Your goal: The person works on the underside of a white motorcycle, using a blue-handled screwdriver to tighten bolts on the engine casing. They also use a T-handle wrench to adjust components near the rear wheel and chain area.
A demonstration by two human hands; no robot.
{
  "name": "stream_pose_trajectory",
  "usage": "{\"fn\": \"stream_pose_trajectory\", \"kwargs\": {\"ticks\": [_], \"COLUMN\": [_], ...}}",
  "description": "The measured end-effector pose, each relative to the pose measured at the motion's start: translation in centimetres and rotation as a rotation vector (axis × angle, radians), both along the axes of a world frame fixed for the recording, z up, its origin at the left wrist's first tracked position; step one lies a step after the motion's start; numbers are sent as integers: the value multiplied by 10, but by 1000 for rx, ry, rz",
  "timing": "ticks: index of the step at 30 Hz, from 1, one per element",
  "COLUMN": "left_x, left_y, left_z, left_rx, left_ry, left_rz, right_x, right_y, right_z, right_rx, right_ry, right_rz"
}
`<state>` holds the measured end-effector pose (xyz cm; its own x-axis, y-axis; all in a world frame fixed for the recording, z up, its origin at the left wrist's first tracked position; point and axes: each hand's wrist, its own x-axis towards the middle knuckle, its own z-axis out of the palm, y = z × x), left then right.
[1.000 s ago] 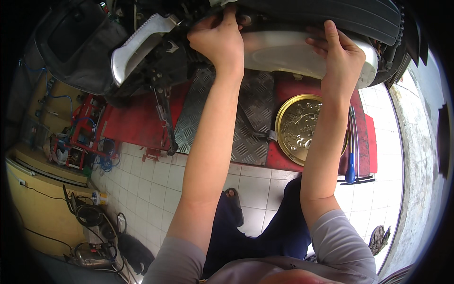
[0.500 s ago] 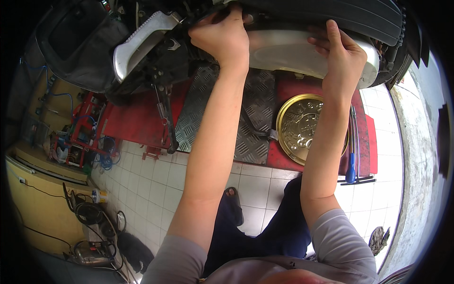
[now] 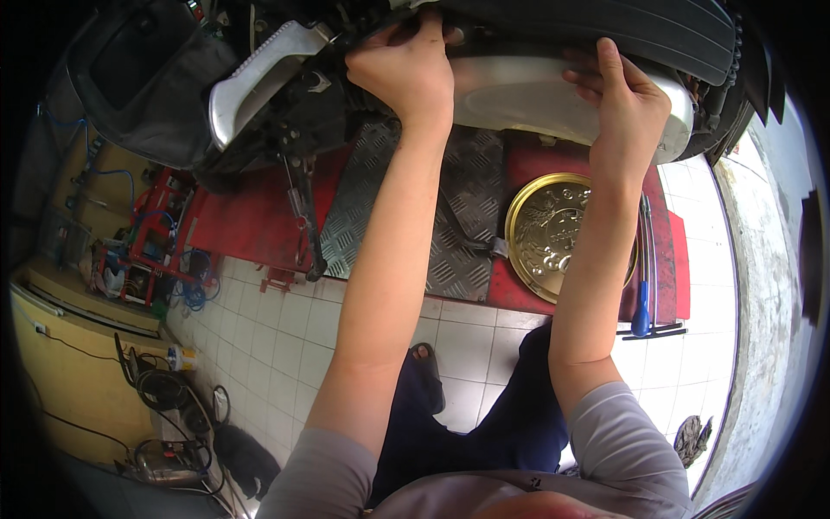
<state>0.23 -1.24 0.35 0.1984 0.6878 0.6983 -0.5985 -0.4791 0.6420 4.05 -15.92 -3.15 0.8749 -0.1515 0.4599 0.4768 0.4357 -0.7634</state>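
Left hand (image 3: pixel 405 76), right hand (image 3: pixel 629 108), both against the motorcycle (image 3: pixel 527 33); can't tell what fingers grip! Silver panel (image 3: pixel 519 93) looks stiff, slick: edges hold best.

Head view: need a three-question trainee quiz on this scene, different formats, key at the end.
1. Which of the person's hands is nearer the right-hand end of the silver cover?
2. True or false: the blue-handled tool lies to the right of the gold tray.
3. What does the gold tray rest on? A) white floor tiles B) red platform C) patterned metal plate

Key: 1. The right hand. 2. True. 3. B.
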Motion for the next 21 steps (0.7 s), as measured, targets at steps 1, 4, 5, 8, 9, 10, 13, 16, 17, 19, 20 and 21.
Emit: {"fn": "stream_pose_trajectory", "kwargs": {"ticks": [1, 4, 5, 8, 9, 10, 13, 16, 17, 19, 20, 21], "left_x": [0, 0, 1, 4, 4, 4, 1, 0, 1, 5, 6, 6], "left_y": [1, 6, 7, 6, 6, 6, 4, 6, 8, 10, 11, 9], "left_z": [-1, -4, -5, -4, -4, -5, -6, -6, -6, -6, -6, -5], "left_rx": [-17, 69, 120, 77, 118, 158, 168, 171, 180, 237, 266, 223], "left_ry": [9, 72, 99, 52, 86, 121, 86, 69, 78, 23, -4, 13], "left_rz": [-13, 121, 195, 198, 259, 319, 253, 282, 330, 387, 416, 364], "right_x": [1, 2, 2, 1, 2, 2, 3, 1, 1, 1, 1, 1], "right_y": [-1, -2, -2, 0, -1, -2, -1, -1, -1, -2, -2, -2], "right_z": [-1, -2, -2, -1, -1, -1, -1, -1, -1, -1, -1, -1], "right_rx": [-10, -23, -25, -11, -15, -19, -12, -31, -44, -33, -28, -29], "right_ry": [-6, -15, -17, 1, 1, 1, 6, 7, 6, 7, 7, 8], "right_rz": [9, 15, 15, 20, 16, 13, 3, 8, 13, 16, 17, 15]}}
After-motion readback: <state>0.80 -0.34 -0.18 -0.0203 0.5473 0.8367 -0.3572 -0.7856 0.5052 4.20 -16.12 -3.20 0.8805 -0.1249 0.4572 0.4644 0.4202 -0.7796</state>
